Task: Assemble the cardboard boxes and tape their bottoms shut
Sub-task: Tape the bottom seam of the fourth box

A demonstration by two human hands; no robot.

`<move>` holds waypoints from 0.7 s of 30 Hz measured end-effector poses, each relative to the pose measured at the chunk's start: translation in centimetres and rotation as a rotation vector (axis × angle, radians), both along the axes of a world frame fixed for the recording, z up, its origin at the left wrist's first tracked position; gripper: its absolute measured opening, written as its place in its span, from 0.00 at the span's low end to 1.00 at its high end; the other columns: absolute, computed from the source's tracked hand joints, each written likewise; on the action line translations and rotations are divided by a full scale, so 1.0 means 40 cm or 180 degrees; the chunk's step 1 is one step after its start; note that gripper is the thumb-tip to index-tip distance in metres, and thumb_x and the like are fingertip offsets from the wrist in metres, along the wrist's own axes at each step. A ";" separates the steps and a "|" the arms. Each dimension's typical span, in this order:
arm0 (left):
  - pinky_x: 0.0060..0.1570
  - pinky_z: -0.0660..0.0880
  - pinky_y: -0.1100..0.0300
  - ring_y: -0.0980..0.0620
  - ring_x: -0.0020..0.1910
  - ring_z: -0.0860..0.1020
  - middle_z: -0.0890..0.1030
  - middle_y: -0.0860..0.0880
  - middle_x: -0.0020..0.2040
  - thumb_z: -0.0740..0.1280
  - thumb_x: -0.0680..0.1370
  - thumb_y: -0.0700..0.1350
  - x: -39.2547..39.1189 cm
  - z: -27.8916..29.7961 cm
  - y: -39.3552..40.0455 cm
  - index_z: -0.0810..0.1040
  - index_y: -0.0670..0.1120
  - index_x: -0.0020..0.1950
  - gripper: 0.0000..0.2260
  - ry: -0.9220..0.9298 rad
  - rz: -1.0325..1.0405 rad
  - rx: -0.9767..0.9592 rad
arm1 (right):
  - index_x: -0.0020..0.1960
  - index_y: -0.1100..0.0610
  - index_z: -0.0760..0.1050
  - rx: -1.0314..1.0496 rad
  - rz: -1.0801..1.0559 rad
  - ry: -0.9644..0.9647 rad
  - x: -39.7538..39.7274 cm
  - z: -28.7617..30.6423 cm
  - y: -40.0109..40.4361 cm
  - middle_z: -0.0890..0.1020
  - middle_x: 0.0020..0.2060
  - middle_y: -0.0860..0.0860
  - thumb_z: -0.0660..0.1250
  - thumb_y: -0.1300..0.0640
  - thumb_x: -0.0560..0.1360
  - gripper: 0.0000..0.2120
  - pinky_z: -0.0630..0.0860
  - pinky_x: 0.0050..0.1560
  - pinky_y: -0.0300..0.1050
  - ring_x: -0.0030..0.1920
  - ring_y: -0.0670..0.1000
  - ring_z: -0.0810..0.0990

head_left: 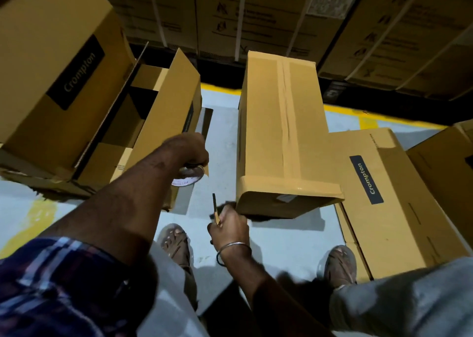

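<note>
Head view: a person stands over boxes on a pale grey floor (pixel 225 142).
Right hand: the right hand (pixel 231 225) sits nearest, fingers curled round a thin blade-like cutter (pixel 215 208), just beside the near end of the taped box.
Left hand: the left hand (pixel 188 151) is clenched round a tape roll (pixel 188 176), with a short tab of tape hanging at its edge.
Taped box: the taped box (pixel 279 137) lies bottom up in the middle of the floor; a glossy brown strip runs along its seam and a cross strip folds over the near edge.
Step, as I judge it: the strip looks just cut; press the wrinkled middle of the strip flat and rub the loose corner down.
Flat box: a flat box (pixel 384 198), smooth printed card, lies under and to the right.
Open box: an open box (pixel 143 111) lies to the left, flaps raised, matte corrugated card.
Far: a wall of stacked cartons (pixel 256 16) stands beyond.
</note>
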State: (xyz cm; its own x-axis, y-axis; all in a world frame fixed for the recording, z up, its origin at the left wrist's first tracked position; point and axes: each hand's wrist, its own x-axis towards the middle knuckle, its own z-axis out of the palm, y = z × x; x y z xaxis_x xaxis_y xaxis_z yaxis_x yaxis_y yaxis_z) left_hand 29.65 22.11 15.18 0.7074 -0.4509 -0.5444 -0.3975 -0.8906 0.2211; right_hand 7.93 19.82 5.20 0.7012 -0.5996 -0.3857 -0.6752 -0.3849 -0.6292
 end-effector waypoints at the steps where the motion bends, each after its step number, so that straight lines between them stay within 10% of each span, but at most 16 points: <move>1: 0.50 0.83 0.49 0.41 0.46 0.83 0.83 0.43 0.46 0.73 0.76 0.45 0.004 0.004 0.008 0.79 0.44 0.45 0.07 -0.0157 0.0106 -0.0123 | 0.40 0.52 0.64 -0.0021 0.0005 -0.0053 -0.011 0.006 -0.003 0.79 0.37 0.55 0.68 0.54 0.70 0.11 0.83 0.36 0.56 0.37 0.60 0.83; 7: 0.50 0.82 0.48 0.39 0.46 0.81 0.81 0.44 0.45 0.70 0.77 0.46 0.010 0.018 0.030 0.80 0.45 0.46 0.05 -0.0645 0.0409 -0.0469 | 0.41 0.51 0.72 -0.0436 -0.0454 -0.0706 0.011 0.145 -0.162 0.79 0.36 0.45 0.71 0.50 0.75 0.10 0.76 0.35 0.46 0.37 0.48 0.78; 15: 0.41 0.78 0.53 0.41 0.43 0.82 0.83 0.43 0.42 0.69 0.78 0.48 -0.008 0.030 0.005 0.83 0.43 0.44 0.09 -0.0564 0.0194 -0.0612 | 0.40 0.57 0.78 0.0260 -0.1712 -0.0731 0.123 0.212 -0.522 0.86 0.38 0.58 0.80 0.59 0.70 0.11 0.82 0.35 0.47 0.29 0.52 0.81; 21: 0.42 0.79 0.53 0.43 0.43 0.82 0.84 0.47 0.43 0.69 0.79 0.49 -0.011 0.032 -0.010 0.83 0.46 0.43 0.09 -0.0547 0.0125 -0.0652 | 0.56 0.56 0.79 -0.0074 -0.1672 -0.0536 0.116 0.169 -0.549 0.85 0.47 0.57 0.78 0.58 0.72 0.14 0.82 0.48 0.51 0.46 0.57 0.85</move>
State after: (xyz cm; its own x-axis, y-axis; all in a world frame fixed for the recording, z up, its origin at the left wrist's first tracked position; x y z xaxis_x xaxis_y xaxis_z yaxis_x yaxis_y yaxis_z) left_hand 29.20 21.69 16.46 0.8006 -0.5097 -0.3151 -0.4108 -0.8497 0.3305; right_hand 12.58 -2.13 11.94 0.3562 -0.8926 -0.2765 -0.6710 -0.0384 -0.7404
